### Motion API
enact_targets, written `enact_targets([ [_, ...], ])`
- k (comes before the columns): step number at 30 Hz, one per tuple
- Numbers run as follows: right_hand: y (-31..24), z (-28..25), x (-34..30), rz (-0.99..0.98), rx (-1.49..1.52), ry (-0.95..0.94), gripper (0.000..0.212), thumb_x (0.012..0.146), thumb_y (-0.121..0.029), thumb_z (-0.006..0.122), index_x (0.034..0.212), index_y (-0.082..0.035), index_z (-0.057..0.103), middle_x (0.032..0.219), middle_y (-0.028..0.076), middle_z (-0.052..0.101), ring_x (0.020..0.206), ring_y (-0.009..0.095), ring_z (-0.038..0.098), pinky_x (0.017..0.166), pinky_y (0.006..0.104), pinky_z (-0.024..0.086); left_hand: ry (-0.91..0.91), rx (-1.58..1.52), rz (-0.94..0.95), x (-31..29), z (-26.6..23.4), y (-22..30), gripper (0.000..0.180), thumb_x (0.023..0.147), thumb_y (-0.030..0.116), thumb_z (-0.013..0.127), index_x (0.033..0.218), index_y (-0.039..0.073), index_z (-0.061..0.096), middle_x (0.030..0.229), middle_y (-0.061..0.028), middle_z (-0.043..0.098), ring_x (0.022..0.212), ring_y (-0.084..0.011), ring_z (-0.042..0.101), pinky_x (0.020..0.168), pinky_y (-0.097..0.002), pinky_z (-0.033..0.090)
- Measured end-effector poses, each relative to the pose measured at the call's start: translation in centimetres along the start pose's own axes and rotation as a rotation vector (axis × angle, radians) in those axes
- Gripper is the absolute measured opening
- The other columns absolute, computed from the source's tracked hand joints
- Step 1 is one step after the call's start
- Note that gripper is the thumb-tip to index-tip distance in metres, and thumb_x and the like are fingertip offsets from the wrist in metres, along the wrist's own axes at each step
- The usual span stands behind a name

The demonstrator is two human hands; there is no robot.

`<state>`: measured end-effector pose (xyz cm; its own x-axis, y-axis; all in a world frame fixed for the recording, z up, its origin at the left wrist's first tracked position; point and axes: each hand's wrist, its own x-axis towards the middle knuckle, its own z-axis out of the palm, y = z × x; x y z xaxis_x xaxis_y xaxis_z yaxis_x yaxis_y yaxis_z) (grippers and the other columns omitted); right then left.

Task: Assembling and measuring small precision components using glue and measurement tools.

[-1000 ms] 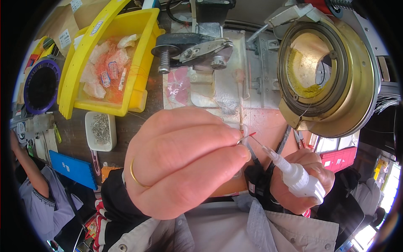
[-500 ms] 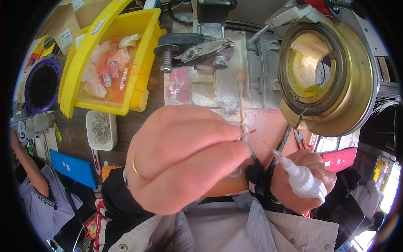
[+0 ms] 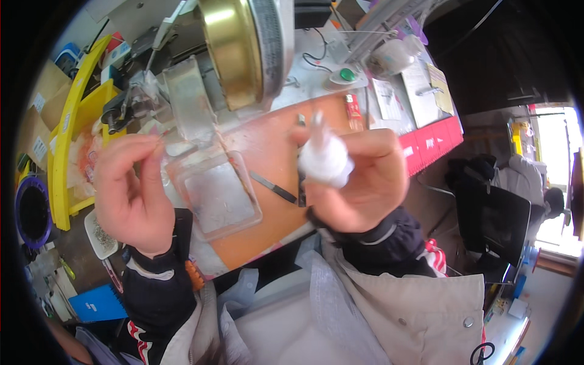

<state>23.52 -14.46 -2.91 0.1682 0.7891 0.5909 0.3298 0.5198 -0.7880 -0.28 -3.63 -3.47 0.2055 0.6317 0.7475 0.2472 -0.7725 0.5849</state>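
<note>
My left hand point(image 3: 135, 194) is raised at the left, its thumb and fingertips pinched together. What the pinch holds is too small and blurred to make out. My right hand point(image 3: 377, 176) grips a small white bottle with a narrow nozzle point(image 3: 327, 159), blurred by motion, its nozzle tilted upward. Between the hands, a shallow clear plastic box point(image 3: 222, 228) rests on the orange work mat point(image 3: 243, 245). Beside it lies a thin tool with a dark handle point(image 3: 274, 186). A second dark tool point(image 3: 301, 198) is partly hidden behind my right hand.
A large brass-coloured ring point(image 3: 234, 55) stands at the back. To the left are a yellow bin point(image 3: 61, 182), a white dish of small metal pieces point(image 3: 100, 237) and a blue box point(image 3: 98, 304). A red box point(image 3: 432, 147) and a device with a green button point(image 3: 347, 75) sit to the right.
My view has swung to the right. My hands have moved apart, the left one still pinched and the right one still holding the bottle. The clear box now shows fully.
</note>
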Motion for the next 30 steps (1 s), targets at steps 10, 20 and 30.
enact_targets([
  [10, 0.9, -10.9, -3.1, 0.276, -1.174, -0.036, 0.027, 0.078, -0.018, 0.077, 0.103, -0.006, 0.076, 0.115, 0.014, 0.072, 0.118, 0.028, 0.064, 0.098, 0.0424, 0.049, 0.047, -0.012, 0.029, 0.0, 0.2, -0.1, 0.019, 0.086, -0.016, 0.064, 0.102, -0.005, 0.063, 0.100, -0.0138, 0.066, 0.092, -0.0232, 0.064, 0.085, -0.0323, 0.052],
  [20, -2.3, -5.7, -1.4, 0.225, -0.951, -0.190, 0.038, 0.081, -0.020, 0.078, 0.115, -0.005, 0.071, 0.098, 0.011, 0.072, 0.095, 0.026, 0.069, 0.080, 0.0382, 0.053, 0.085, 0.030, 0.068, 0.0, 0.4, 0.3, 0.023, 0.083, -0.017, 0.066, 0.102, -0.004, 0.064, 0.101, -0.0143, 0.066, 0.094, -0.0243, 0.063, 0.085, -0.0325, 0.052],
  [30, 1.0, -0.6, -0.5, 0.472, -0.780, -0.535, 0.027, 0.092, -0.013, 0.060, 0.117, -0.003, 0.059, 0.076, 0.009, 0.065, 0.062, 0.020, 0.066, 0.059, 0.0343, 0.050, 0.096, 0.068, 0.074, 0.6, -0.3, 0.4, 0.019, 0.081, -0.012, 0.071, 0.097, -0.002, 0.065, 0.102, -0.0150, 0.067, 0.094, -0.0248, 0.064, 0.082, -0.0323, 0.053],
])
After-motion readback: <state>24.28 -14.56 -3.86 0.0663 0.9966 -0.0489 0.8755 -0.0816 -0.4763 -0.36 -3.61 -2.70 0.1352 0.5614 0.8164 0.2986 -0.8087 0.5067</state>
